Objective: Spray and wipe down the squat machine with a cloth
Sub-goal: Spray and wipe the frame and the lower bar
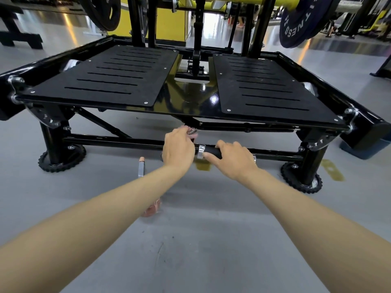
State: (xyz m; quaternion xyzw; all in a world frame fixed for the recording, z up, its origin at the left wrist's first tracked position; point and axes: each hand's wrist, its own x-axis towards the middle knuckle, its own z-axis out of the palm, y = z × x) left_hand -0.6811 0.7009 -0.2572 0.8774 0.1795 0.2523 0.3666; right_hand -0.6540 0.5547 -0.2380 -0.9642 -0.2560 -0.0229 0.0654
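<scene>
While both bare arms reach forward and down, the left hand (178, 148) curls its fingers around a bunched pinkish cloth (192, 131). The cloth is blurred and only a small part shows past the fingertips, so its pattern is unclear. It sits just under the front edge of the squat machine (190, 96), above the low crossbar (118, 142).

Just beside it, the right hand (233, 160) wraps its fingers over a black handle (209, 150) on that crossbar, thumb underneath. A chrome collar (200, 151) shows between the two hands.

Beyond and above both hands lies the glossy black platform with two slotted foot plates, the left foot plate (101, 79) beyond the left hand and the right foot plate (268, 85) beyond the right. Farther up, a dark weight plate (300, 24) hangs past the right hand.

Below the left wrist, a spray bottle (141, 166) stands on the grey floor (201, 240). Its copper-topped nozzle shows left of the forearm, its pinkish body partly hidden under the arm, and neither hand touches it.
</scene>
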